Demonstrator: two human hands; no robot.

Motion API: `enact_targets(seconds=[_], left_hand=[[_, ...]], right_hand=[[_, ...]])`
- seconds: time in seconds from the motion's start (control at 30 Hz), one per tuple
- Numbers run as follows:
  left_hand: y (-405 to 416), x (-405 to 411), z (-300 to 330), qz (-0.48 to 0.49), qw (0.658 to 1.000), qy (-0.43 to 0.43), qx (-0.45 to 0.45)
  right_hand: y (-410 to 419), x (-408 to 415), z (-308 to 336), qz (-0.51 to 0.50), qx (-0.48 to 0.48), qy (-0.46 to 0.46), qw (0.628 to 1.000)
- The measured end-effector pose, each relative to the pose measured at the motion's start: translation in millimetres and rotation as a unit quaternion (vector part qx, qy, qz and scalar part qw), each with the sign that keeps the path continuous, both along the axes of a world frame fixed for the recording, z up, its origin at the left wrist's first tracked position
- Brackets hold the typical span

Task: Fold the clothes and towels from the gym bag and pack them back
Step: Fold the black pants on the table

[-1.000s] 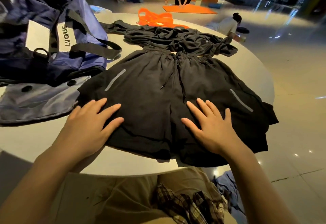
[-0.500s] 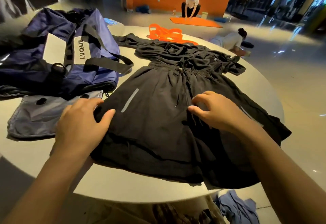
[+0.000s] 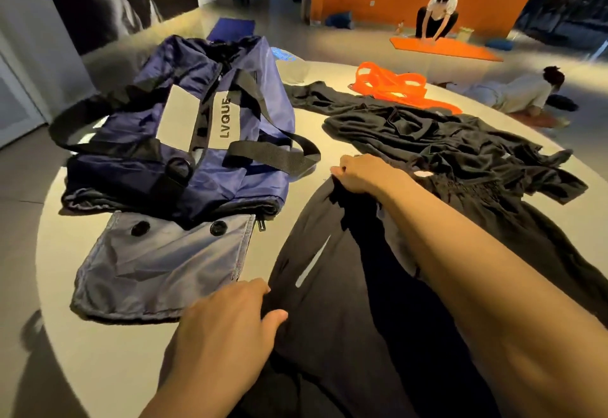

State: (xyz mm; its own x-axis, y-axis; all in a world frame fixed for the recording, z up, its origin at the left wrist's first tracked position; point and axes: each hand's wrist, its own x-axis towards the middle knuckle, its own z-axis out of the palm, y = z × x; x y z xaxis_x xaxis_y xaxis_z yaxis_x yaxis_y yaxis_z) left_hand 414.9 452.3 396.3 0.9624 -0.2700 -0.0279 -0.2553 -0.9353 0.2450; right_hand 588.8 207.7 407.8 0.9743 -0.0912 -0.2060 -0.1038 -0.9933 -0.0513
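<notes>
Black shorts (image 3: 345,302): half-folded, right hand (image 3: 362,172) pinching waistband, left hand (image 3: 227,325) gripping hem. Black top (image 3: 437,141) beyond right grip: unfolded. Gym bag (image 3: 184,141) left: nothing visibly packed.

Gym bag (image 3: 184,141) left of shorts (image 3: 345,302) on table (image 3: 98,352), shirt (image 3: 427,135) behind shorts

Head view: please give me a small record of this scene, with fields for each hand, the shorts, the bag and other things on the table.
left hand: grips the near left edge of the shorts
right hand: fingers curled round the far edge of the shorts, arm crossing over them
black shorts: partly folded, grey stripe showing
gym bag: blue, on the table, left of the shorts
black shirt: crumpled, beyond the shorts
orange straps: far side of the table
</notes>
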Motion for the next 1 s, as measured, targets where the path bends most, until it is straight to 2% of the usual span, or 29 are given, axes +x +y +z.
enact_targets(seconds=[0.1,0.2,0.3,0.37,0.47,0.5,0.6,0.67,0.73,0.8,0.93,1.0], left_hand=[[2,3,1,-0.001,0.999,-0.012,-0.05],[11,11,-1,-0.005,0.987,-0.037,-0.154],[26,28,9,0.012,0.959,-0.074,-0.275],[40,45,25,0.056,0.931,-0.079,-0.353],[59,65,50,0.066,0.889,-0.029,-0.452],[60,67,58,0.052,0.877,-0.019,-0.478],[46,58,81,-0.006,0.865,0.009,-0.502],[28,49,98,-0.057,0.857,0.032,-0.511],[6,41,112,-0.107,0.853,0.057,-0.507],[-22,33,118,-0.164,0.854,0.076,-0.488],[-89,16,105,-0.26,0.869,0.108,-0.408],[-120,6,85,-0.283,0.878,0.143,-0.358]], right_hand=[[-5,1,6,0.001,-0.024,-0.031,0.999],[-16,9,8,-0.064,0.077,-0.098,0.99],[-13,10,24,-0.111,0.195,-0.174,0.959],[-2,9,43,-0.15,0.344,-0.204,0.904],[14,10,65,-0.183,0.571,-0.154,0.786],[18,9,69,-0.187,0.612,-0.132,0.757],[17,1,74,-0.189,0.647,-0.124,0.728],[6,-9,81,-0.188,0.631,-0.119,0.743],[-17,-16,89,-0.179,0.551,-0.122,0.806],[-40,-27,94,-0.179,0.491,-0.132,0.842],[-76,-57,86,-0.222,0.462,-0.141,0.847],[-93,-72,72,-0.253,0.479,-0.126,0.831]])
